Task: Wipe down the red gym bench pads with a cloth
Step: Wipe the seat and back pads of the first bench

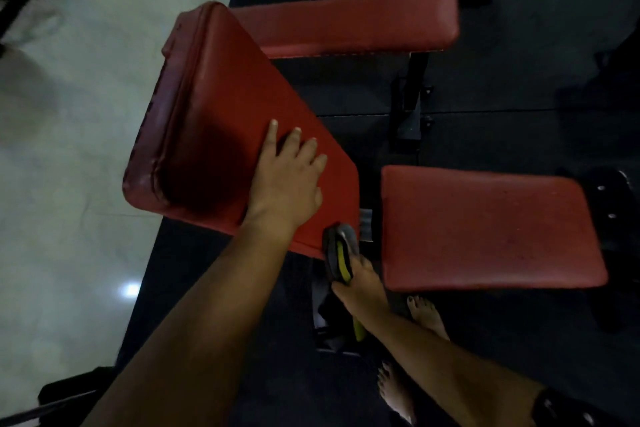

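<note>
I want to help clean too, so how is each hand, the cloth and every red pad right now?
Left hand: open, flat on the big pad.
Right hand: grips the cloth.
Cloth: bunched up, grey and yellow, at the big pad's near corner.
Big pad: scuffed along its left seam, left hand on it.
Seat pad: nothing on it.
Far pad: nothing on it.

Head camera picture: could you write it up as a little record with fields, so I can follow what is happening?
left hand: flat, fingers straight, resting on the big red pad
right hand: grips a grey and yellow cloth at that pad's near edge
other pads: long pad behind, seat pad at right, neither touched
floor: dark mat under the bench, pale floor at left
feet: bare feet on the mat
</note>
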`<state>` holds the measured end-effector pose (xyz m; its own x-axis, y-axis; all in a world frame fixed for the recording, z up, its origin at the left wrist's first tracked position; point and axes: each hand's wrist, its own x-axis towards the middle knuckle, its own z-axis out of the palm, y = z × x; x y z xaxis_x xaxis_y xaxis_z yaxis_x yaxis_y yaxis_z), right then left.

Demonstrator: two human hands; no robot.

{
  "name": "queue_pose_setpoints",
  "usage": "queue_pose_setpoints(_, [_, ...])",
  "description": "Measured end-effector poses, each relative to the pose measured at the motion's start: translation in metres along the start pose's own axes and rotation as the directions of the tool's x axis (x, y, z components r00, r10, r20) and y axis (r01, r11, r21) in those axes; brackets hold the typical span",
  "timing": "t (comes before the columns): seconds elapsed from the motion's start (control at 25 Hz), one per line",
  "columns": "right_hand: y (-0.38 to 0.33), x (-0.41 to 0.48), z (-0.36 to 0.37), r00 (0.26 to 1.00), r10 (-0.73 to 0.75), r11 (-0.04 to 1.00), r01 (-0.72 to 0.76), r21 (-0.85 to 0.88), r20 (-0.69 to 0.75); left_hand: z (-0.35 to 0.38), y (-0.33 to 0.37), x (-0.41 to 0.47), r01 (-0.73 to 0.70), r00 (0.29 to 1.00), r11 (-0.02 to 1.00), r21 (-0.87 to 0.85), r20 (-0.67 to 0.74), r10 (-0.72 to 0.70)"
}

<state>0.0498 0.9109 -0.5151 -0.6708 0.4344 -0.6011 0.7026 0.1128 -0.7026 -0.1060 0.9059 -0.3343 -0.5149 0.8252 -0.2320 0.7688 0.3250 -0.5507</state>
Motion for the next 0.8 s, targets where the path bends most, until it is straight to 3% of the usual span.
queue_pose_setpoints(0.08, [0.009, 0.017, -0.013, 0.997, 0.079, 0.994, -0.079, -0.08, 0.001, 0.011, 0.016, 0.005, 0.043, 0.997, 0.998, 0.052, 0.059, -0.046])
queue_pose_setpoints(0.2, [0.011, 0.031, -0.025, 0.997, 0.069, 0.997, -0.068, 0.025, -0.037, 0.025, 0.022, 0.006, 0.025, 0.995, 0.97, 0.244, 0.087, -0.048])
queue_pose_setpoints(0.32, [0.014, 0.023, -0.011, 0.999, 0.029, 0.999, -0.03, 0.038, 0.023, 0.027, 0.022, 0.007, 0.016, 0.995, 0.963, 0.271, 0.093, -0.042])
queue_pose_setpoints(0.48, [0.009, 0.052, -0.03, 0.998, 0.059, 0.994, -0.057, 0.094, -0.011, 0.03, 0.024, 0.008, 0.014, 0.994, 0.958, 0.288, 0.102, -0.045])
queue_pose_setpoints(0.68, [-0.056, 0.143, -0.102, 0.986, -0.142, 0.981, 0.128, -0.147, -0.09, 0.032, 0.026, 0.009, 0.016, 0.996, 0.969, 0.247, 0.077, -0.036])
queue_pose_setpoints(0.8, [-0.083, 0.18, -0.118, 0.988, -0.131, 0.979, 0.115, -0.17, -0.081, 0.035, 0.027, 0.008, 0.031, 0.997, 0.965, 0.261, 0.053, -0.047])
